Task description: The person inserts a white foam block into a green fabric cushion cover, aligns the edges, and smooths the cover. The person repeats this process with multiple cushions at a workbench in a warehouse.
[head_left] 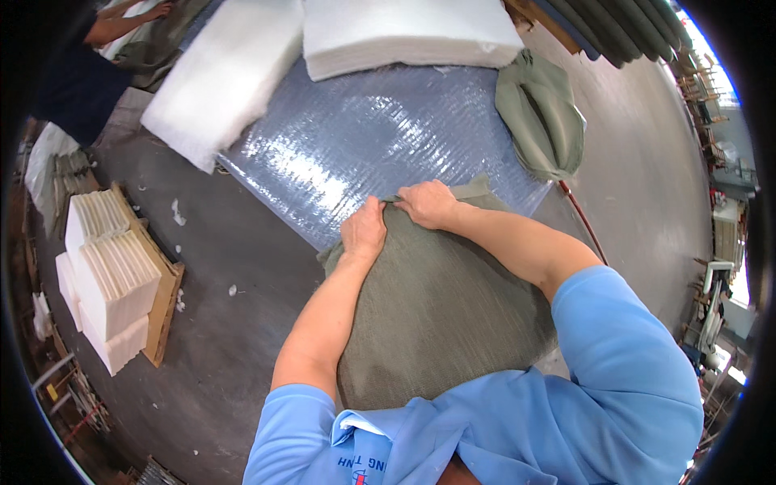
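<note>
A stuffed olive-green cushion [440,303] leans upright between my body and the near edge of the table. My left hand [364,230] grips the cover's top edge with closed fingers. Right beside it, my right hand [427,204] pinches the same edge, the knuckles facing up. Between the two hands the fabric is gathered, and whether it has a zip or a seam there I cannot make out. One corner of the cover sticks up to the right of my right hand. The cushion's lower end is hidden against my blue shirt.
The table [364,137] has a shiny plastic-wrapped top. White wadding sheets [404,36] lie at its far side, another white slab [230,73] at left. A green cover [541,117] hangs over the right edge near a red hose [584,217]. White foam blocks [117,275] stand on the left; a co-worker [85,89] is far left.
</note>
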Action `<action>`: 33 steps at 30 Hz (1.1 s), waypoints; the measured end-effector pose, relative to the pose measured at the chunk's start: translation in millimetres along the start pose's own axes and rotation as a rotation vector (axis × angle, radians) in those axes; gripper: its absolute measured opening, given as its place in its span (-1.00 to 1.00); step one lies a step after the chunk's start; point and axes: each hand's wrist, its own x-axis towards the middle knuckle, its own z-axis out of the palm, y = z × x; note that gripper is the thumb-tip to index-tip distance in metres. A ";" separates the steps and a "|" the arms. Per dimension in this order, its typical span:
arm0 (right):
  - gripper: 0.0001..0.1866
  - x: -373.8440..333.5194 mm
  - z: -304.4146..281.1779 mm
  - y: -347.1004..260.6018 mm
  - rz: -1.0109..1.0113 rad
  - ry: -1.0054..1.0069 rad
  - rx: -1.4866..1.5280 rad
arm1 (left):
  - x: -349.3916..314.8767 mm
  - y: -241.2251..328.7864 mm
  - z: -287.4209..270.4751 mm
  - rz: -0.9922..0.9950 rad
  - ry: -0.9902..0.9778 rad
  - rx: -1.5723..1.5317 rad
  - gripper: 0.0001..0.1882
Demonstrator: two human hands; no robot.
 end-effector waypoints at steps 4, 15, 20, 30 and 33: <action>-0.66 -3.1 16.7 5.2 -0.075 0.165 0.015 | 5.3 -6.0 11.1 0.034 0.035 0.034 -0.74; -0.68 22.0 22.5 17.9 -0.083 0.153 -0.034 | 27.7 -4.6 14.1 -0.007 -0.068 0.094 -0.68; -0.77 7.0 33.6 23.1 -0.150 0.265 -0.012 | 18.0 -15.1 27.6 0.024 -0.055 0.155 -0.63; -0.69 8.5 12.7 8.2 -0.126 0.141 -0.161 | 16.0 -0.2 -5.5 -0.012 -0.128 0.062 -0.67; -0.56 -20.9 -15.4 -2.2 -0.213 0.142 -0.179 | -7.1 0.6 -32.4 0.152 0.059 0.111 -0.60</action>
